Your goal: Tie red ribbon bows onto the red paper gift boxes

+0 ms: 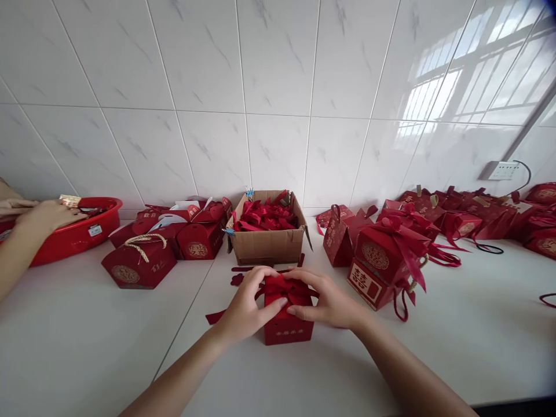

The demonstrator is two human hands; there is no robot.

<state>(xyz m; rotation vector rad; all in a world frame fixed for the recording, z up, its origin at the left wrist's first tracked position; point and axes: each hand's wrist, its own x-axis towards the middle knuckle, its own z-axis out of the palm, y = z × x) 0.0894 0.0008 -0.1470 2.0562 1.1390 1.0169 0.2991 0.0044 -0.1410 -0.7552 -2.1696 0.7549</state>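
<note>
A small red gift box (289, 333) with pale lettering on its front stands upright on the table in front of me. A red ribbon (284, 286) lies across its top, and one loose end sticks out to the left. My left hand (254, 307) curves round the box's left upper side, thumb on the front near the ribbon. On the right upper side, my right hand (328, 301) grips in the same way, its thumb close to the left one. The fingertips behind the box top are partly hidden.
Behind the box stands a cardboard carton (267, 246) full of red ribbons. Several red boxes (139, 263) are to the left, and stacked ribboned boxes (369, 260) to the right. At far left, another person's hand (46, 217) reaches over a red basin (78, 240).
</note>
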